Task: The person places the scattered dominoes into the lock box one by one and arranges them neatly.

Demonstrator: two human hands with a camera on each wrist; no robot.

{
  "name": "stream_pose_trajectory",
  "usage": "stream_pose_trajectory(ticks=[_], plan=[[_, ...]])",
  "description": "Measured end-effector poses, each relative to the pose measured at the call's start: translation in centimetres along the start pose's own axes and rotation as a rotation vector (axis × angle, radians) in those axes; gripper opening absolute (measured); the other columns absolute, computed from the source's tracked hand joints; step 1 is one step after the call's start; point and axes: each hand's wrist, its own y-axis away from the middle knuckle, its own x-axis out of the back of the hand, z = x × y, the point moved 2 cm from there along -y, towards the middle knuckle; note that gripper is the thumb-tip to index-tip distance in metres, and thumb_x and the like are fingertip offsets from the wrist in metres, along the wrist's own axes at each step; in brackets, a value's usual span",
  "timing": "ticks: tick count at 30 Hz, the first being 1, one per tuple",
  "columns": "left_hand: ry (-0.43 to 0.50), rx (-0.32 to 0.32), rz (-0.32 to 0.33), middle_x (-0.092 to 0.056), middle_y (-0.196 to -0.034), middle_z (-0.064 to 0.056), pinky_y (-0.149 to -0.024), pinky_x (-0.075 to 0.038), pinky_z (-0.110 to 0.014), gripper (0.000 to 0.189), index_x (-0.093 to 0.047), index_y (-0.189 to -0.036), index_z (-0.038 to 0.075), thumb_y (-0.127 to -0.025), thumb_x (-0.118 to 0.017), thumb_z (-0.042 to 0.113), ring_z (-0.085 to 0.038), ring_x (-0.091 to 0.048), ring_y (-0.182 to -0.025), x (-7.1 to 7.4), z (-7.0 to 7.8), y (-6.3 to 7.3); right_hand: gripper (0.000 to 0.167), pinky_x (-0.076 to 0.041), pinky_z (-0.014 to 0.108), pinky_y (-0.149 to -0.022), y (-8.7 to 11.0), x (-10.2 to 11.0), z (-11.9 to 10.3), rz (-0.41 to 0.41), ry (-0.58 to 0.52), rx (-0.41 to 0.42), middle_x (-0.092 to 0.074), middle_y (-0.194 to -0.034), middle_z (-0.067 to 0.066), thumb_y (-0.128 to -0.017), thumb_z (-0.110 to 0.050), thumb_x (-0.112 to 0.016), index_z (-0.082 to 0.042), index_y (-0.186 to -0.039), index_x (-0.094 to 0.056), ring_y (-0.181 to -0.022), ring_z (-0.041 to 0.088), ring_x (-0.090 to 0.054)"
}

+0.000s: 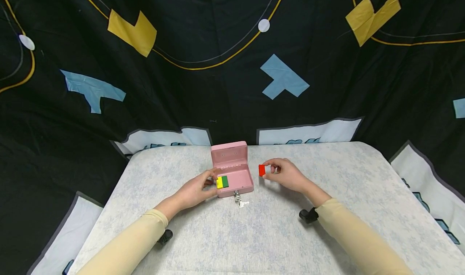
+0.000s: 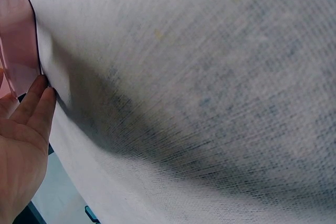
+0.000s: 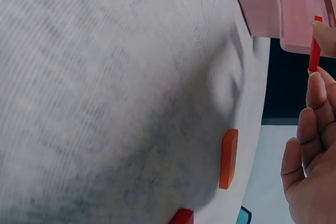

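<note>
A small pink cash box stands with its lid raised. Inside, a yellow block and a green block lie side by side against the left wall. My left hand holds the box at its left side, thumb by the front corner and fingers toward the hinge. In the left wrist view its fingertips meet the pink wall. To the right of the box, my right hand pinches a thin red block between thumb and fingertips, raised over the table.
Keys hang from the lock at the box's front. In the right wrist view, an orange block and a dark red block lie on the pale patterned tablecloth. Behind the table hangs a black curtain.
</note>
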Motion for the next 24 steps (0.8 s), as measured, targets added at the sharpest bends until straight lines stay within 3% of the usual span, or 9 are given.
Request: stream_pose_trajectory(ticks=[11,24], plan=[[0.002,-0.004,-0.006,-0.034,-0.164,-0.001,-0.107,-0.047,-0.045,0.039,-0.056,-0.121,0.016,-0.094,-0.076,0.037,-0.027,-0.059,-0.128,0.0,0.0,0.0,0.035,-0.044,0.034,-0.067,-0.4,-0.8,-0.8,-0.003,0.012,0.008,-0.058,-0.091,-0.001,-0.090,-0.028,-0.081,-0.019,-0.122,-0.071,-0.088,0.021,-0.049],[-0.002,-0.002,-0.005,-0.034,-0.164,-0.001,-0.107,-0.047,-0.045,0.041,-0.055,-0.123,0.015,-0.094,-0.076,0.037,-0.026,-0.059,-0.128,0.0,0.0,0.0,0.036,-0.043,0.036,-0.071,-0.9,-1.6,-1.6,-0.015,0.009,0.036,-0.059,-0.089,-0.001,-0.088,-0.027,-0.082,-0.020,-0.122,-0.072,-0.088,0.021,-0.050]])
